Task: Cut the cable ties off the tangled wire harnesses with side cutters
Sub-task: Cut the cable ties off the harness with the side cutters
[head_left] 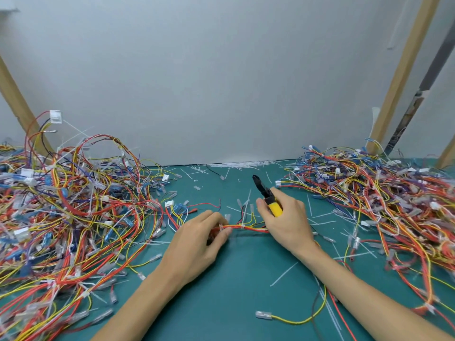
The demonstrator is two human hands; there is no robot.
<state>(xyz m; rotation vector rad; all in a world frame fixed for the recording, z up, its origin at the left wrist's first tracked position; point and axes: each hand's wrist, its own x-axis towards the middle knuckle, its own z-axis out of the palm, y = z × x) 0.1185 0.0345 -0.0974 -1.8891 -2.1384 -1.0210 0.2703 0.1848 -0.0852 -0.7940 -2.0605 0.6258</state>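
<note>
Left hand (197,239): lies palm down on the bench (221,291), grip pinching one end of a harness (248,227) between thumb and fingertips.
Right hand (285,222): grip curled round the yellow handle of the side cutters (264,190); the heel of the hand lies over the other end of the harness (whether it also holds the wires cannot be told).
Side cutters: black nose points up and away towards the wall, clear of the wires; whether the blades are parted cannot be told.
Harness: red, orange and yellow wires stretched level between the two hands, just above the green bench surface.
Cable tie (243,226): small white band round the harness, midway between the hands, uncut.
Left pile (73,205): large tangle of wires with white plugs and clear terminals, reaching the left hand's side.
Right pile (381,193): similar tangle, flatter, near the right forearm.
Cut tie pieces (283,274): white strips scattered over the bench around both arms.
Tie heap (243,164): white strips gathered at the foot of the wall.
Loose wire (295,321): yellow, with a clear terminal, between the forearms.
</note>
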